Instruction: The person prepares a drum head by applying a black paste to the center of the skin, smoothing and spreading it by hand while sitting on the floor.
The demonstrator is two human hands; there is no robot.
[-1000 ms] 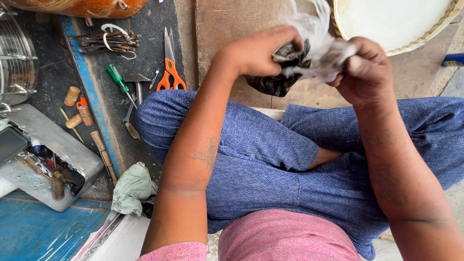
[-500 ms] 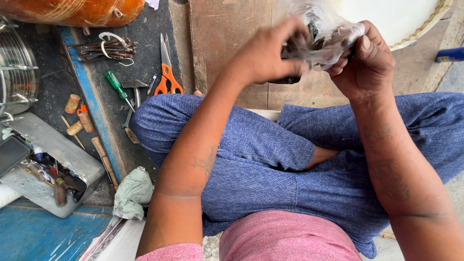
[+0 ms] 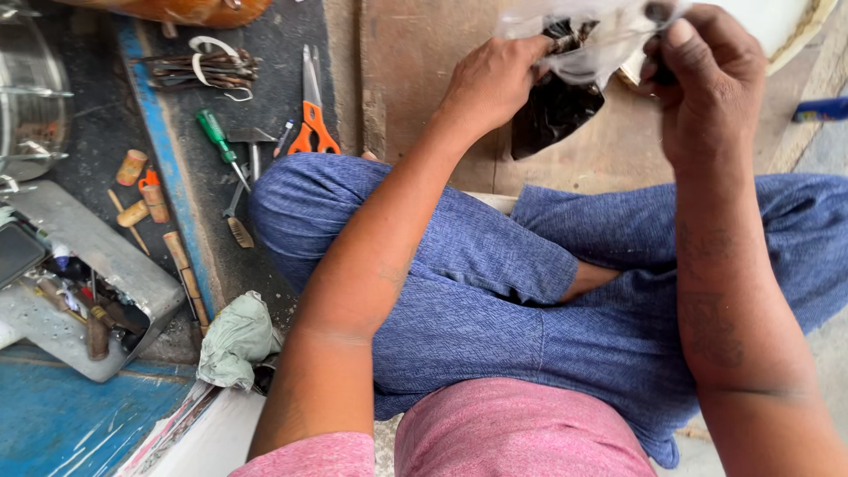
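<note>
While the camera looks straight down from the person's head, most of the view is filled by their crossed legs in blue trousers [image 3: 495,291], with a pink shirt hem [image 3: 495,442] at the bottom edge. Both bare forearms reach up toward the top of the view, where the hands meet over a wooden board [image 3: 415,79].

Between the hands is a clear plastic bag [image 3: 583,44] with dark contents; a black lump [image 3: 552,115] hangs at its lower part, above the board and in front of the knees. The left hand [image 3: 495,79] is closed around the left side of the bag, fingers curled over its edge. The right hand [image 3: 702,79] pinches the right side of the bag, thumb and fingertips pressed together on the plastic near the top edge of the view.

To the left, on a dark floor mat [image 3: 97,141], lies a grey metal tray [image 3: 79,291] holding small odds and ends. Near it sits a crumpled pale green cloth [image 3: 234,340], close to the left elbow.

Smaller tools lie above the left knee: orange-handled scissors [image 3: 311,115] just beside the board, a green-handled screwdriver [image 3: 216,141], a small hammer [image 3: 252,150] and a little brush [image 3: 237,228]. A bundle of dark wires [image 3: 199,69] rests near the top. Several short wooden pegs [image 3: 132,168] are scattered further left.
</note>
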